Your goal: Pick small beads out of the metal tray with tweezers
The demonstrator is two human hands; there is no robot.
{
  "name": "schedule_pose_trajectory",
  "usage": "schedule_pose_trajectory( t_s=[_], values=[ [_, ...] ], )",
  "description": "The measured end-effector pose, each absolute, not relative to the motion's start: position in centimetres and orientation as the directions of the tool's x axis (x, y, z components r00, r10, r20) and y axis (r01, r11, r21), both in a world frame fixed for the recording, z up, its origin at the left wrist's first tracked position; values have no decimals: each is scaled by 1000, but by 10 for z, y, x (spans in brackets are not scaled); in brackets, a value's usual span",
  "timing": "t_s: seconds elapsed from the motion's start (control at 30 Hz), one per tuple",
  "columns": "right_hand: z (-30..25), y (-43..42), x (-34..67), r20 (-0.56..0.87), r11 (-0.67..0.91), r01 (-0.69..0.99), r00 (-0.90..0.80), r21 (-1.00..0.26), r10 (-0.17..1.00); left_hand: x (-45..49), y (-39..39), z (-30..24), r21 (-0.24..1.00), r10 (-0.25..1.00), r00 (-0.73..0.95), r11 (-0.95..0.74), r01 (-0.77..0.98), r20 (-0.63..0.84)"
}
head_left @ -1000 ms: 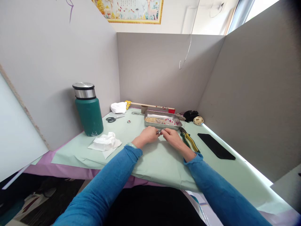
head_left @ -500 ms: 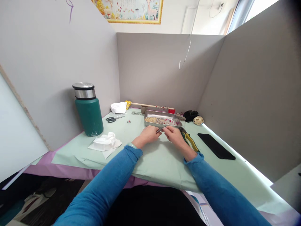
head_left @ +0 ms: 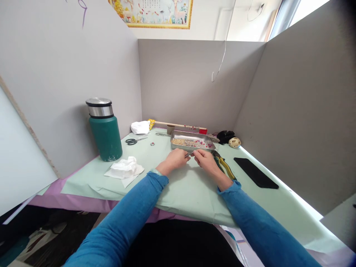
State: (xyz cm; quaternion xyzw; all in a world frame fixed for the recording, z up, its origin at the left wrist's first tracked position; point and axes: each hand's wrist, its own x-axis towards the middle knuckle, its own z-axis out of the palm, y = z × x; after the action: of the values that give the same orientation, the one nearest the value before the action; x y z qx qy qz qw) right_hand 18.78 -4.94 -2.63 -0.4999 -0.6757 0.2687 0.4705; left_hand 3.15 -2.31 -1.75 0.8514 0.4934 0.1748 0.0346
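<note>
My left hand and my right hand meet just in front of a shallow metal tray that holds small beige, grey and red bits. Both hands have their fingers pinched together. A thin silvery tool, perhaps tweezers, sticks out between them toward the tray, and my left fingers pinch it. What my right fingers pinch is too small to make out. Both sleeves are blue.
A green flask stands at the left, crumpled tissue before it. Scissors and a small round bit lie behind. Yellow-handled pliers and a black phone lie to the right. Grey partitions wall three sides.
Both hands have crept slightly forward toward the tray, the right hand a little more; the tool's tip now sits nearer the tray's front wall.
</note>
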Motion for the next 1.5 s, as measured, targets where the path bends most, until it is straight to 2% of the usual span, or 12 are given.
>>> schedule_pose_trajectory(
  t_s=[0.43, 1.17, 1.5],
  values=[
    [-27, -49, 187, 347, 322, 497, -44, -806, 937, 31, -20, -21, 220, 848, 474, -522, 824, 236],
    [-28, -50, 187, 327, 319, 406, -53, -856, 944, 30, -21, -19, 272, 840, 490, -541, 796, 233],
    [-24, -53, 185, 325, 305, 464, -39, -832, 945, 31, -19, -21, 321, 847, 478, -531, 785, 231]
  ],
)
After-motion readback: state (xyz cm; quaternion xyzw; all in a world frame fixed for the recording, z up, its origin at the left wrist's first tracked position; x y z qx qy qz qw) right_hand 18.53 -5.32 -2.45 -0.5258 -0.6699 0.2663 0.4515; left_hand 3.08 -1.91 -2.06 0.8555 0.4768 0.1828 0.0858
